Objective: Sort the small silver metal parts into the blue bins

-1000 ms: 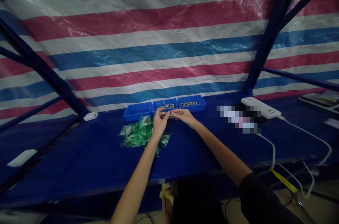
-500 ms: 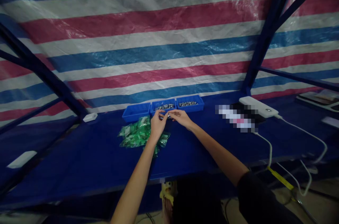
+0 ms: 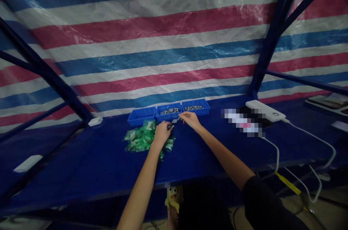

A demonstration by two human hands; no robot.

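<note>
Apparently rigid and light, the small metal pieces (image 3: 174, 121) lie on the blue table (image 3: 206, 150) between the two hands, just in front of the middle blue bin (image 3: 161, 116). They look smooth and silvery, so they would probably slip or roll under a careless touch, though they hardly seem fragile; a fingertip pinch across the middle of each looks the surest hold. Their exact shape is too small to tell.

The left hand (image 3: 162, 134) is bent palm down, its curled fingers at another metal bit (image 3: 170, 127); whether they grip it or merely touch it, I cannot tell. The right hand (image 3: 190, 119) is apart from the left, thumb and forefinger brought close together near the loose pieces; whether anything is pinched there is also too small to make out.

Just beyond stand three bins in a row. The middle one and the right bin (image 3: 198, 113) hold heaps of small shiny parts, and the left bin (image 3: 136, 119) stands beside them. Their raised front walls are a low barrier to reaching fingers. Soft, crinkly green packets (image 3: 138, 140) spread beside and under the left hand, crowding it on that side.

Farther right, well apart from the hands, are a white power bank (image 3: 265, 111) and its cable (image 3: 317, 135). Behind everything hangs a striped sheet (image 3: 163, 52).
</note>
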